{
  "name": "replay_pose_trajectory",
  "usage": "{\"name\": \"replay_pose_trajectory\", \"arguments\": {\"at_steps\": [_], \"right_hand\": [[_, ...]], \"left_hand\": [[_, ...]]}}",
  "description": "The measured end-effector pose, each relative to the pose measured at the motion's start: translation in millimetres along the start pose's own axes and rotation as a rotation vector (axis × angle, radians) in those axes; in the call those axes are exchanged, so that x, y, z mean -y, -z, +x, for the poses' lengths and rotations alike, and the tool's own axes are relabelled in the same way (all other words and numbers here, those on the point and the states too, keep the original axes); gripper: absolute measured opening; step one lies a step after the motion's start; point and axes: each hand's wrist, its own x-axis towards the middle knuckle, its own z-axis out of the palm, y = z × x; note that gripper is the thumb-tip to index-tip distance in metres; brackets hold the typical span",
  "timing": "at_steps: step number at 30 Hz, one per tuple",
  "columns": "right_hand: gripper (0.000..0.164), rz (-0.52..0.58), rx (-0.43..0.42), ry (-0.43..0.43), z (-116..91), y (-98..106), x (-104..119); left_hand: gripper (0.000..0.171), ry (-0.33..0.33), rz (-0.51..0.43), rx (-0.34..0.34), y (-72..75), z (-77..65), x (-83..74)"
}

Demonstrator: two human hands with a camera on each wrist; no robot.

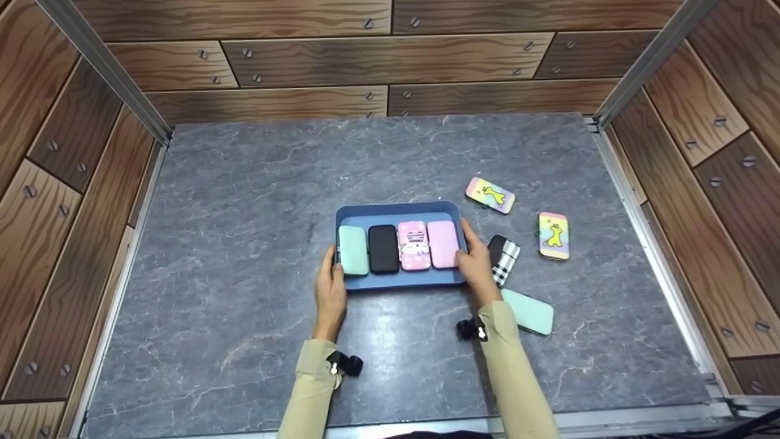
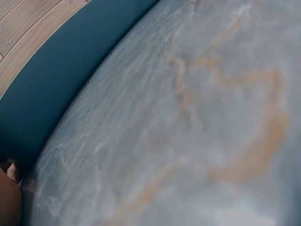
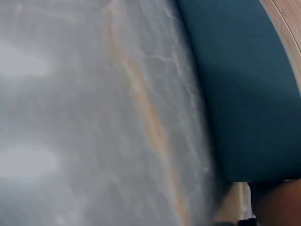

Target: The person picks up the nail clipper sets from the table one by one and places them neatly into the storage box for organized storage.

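Observation:
Both hands hold a blue rectangular tray (image 1: 396,208) by its short ends. My left hand (image 1: 329,296) grips the left end, thumb at the rim and fingers along the outer side. On the right end, my right hand (image 1: 476,265) has its thumb over the rim beside the pink case. Inside the tray a mint green case (image 1: 354,250), a black case (image 1: 384,249), a patterned pink case (image 1: 414,246) and a plain pink case (image 1: 443,244) stand in a row. Each wrist view shows the tray's dark blue outer wall (image 2: 70,70) close up, with only a sliver of hand.
Right of the tray lie two giraffe-printed cases, one farther back (image 1: 490,195) and one farther right (image 1: 553,236). A black case with a checked band (image 1: 504,259) and another mint case (image 1: 529,312) lie by the right forearm. Wood-patterned walls (image 1: 390,61) border the grey marbled tabletop (image 1: 244,244).

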Motion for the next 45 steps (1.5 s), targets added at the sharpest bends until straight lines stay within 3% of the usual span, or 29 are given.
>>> {"name": "replay_pose_trajectory", "arguments": {"at_steps": [7,12,16,21,23,26,28,31,37,45], "right_hand": [[0.047,-0.14,-0.053,0.066,-2,12,8],[0.031,-0.175,-0.113,0.086,-4,20,10],[0.025,-0.135,-0.112,0.065,-7,25,11],[0.024,0.002,-0.112,0.0,-14,32,13],[0.023,-0.047,-0.168,0.01,-16,36,14],[0.021,-0.231,-0.308,0.028,-19,43,13],[0.023,-0.338,-0.39,0.005,-22,47,13],[0.031,-0.387,-0.433,-0.089,-25,52,11],[0.059,-0.43,-0.408,-0.309,-31,56,5],[0.077,-0.51,-0.356,-0.408,-31,56,3]], "left_hand": [[0.044,-0.001,-0.014,0.015,1.0,-1.1,0.3],[0.043,-0.009,-0.011,0.018,1.8,-0.1,-0.3],[0.043,-0.012,-0.01,0.012,1.6,0.9,0.1],[0.043,-0.007,-0.019,0.013,1.0,0.0,0.1],[0.043,-0.003,-0.019,0.015,0.8,-0.2,0.2],[0.043,0.004,-0.018,0.016,1.0,-0.1,0.0],[0.043,0.006,-0.02,0.015,1.1,0.3,-0.4],[0.043,-0.001,-0.016,0.01,1.6,1.5,-1.3],[0.043,-0.01,-0.011,0.012,1.9,2.1,-0.9],[0.043,-0.011,0.008,-0.006,1.5,-0.1,-1.1]]}}
